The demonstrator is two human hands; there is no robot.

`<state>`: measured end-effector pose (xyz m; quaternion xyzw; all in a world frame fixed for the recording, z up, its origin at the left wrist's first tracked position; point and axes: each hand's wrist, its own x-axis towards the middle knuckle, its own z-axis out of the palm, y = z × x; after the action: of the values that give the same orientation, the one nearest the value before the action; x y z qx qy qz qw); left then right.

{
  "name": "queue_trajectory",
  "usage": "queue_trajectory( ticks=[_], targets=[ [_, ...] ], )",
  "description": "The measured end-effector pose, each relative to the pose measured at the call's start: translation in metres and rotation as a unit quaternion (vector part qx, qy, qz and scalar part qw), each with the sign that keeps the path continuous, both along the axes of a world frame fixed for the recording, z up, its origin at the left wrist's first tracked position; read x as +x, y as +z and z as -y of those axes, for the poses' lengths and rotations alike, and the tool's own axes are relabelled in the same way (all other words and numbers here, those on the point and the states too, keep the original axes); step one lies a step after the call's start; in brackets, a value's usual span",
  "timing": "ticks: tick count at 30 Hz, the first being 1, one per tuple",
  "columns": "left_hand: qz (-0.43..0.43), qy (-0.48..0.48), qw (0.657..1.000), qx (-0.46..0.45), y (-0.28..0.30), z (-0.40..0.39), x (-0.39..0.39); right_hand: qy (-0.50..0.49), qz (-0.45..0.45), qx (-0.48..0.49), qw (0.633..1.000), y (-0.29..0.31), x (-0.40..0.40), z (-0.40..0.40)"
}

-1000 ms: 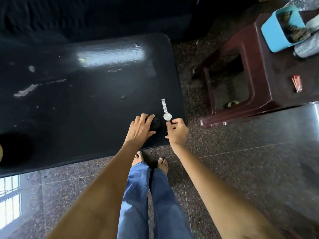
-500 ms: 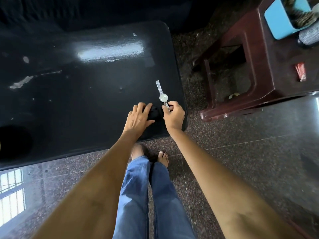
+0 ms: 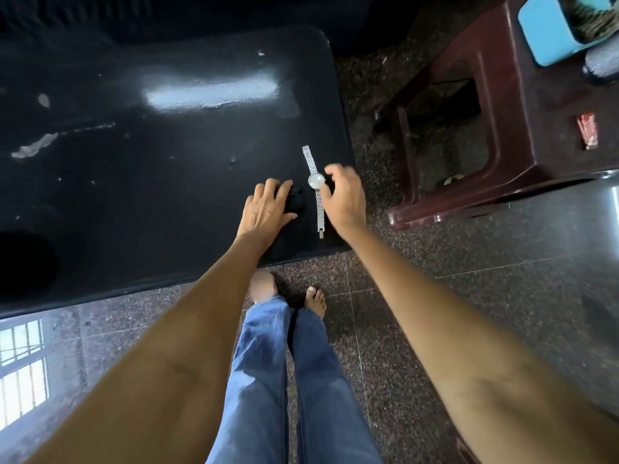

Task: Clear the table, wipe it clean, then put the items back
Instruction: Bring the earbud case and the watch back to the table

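A silver wristwatch (image 3: pixel 316 180) with a pale round face lies stretched out flat near the right edge of the glossy black table (image 3: pixel 167 195). My right hand (image 3: pixel 345 195) hovers just right of the watch face, fingers loosely curled and slightly blurred, gripping nothing. My left hand (image 3: pixel 266 209) lies flat on the table to the left of the watch. Its straight fingers rest against a small black object (image 3: pixel 297 202) that is hard to make out on the dark top.
Pale smears (image 3: pixel 33 149) mark the table's left side. A dark red plastic stool (image 3: pixel 522 128) stands to the right, carrying a blue container (image 3: pixel 549 35), a grey cylinder (image 3: pixel 603 60) and a red packet (image 3: pixel 587 130). My bare feet (image 3: pixel 315 299) stand on speckled floor by the table's front edge.
My right hand has let go of the watch's lower strap and lifted up and to the right, leaving the whole strap in view. My left hand has stayed on the black object.
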<state>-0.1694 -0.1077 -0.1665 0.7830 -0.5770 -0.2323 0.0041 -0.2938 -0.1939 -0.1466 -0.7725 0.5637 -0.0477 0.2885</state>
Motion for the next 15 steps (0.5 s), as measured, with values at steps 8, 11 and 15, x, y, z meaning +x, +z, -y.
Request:
queue_trajectory(
  ticks=[8, 11, 15],
  targets=[
    [-0.008, -0.018, 1.0, -0.008, -0.004, -0.004, 0.002, 0.13, -0.03, 0.033, 0.99, -0.015, 0.012, 0.011],
    [-0.004, -0.024, 1.0, -0.008, -0.006, -0.004, 0.003, 0.129, -0.015, 0.021, 0.991, -0.018, 0.007, 0.009],
    [-0.007, -0.025, 1.0, -0.011, -0.007, -0.005, 0.004, 0.137, 0.0, 0.025, 0.99, -0.02, 0.004, 0.014]
  ],
)
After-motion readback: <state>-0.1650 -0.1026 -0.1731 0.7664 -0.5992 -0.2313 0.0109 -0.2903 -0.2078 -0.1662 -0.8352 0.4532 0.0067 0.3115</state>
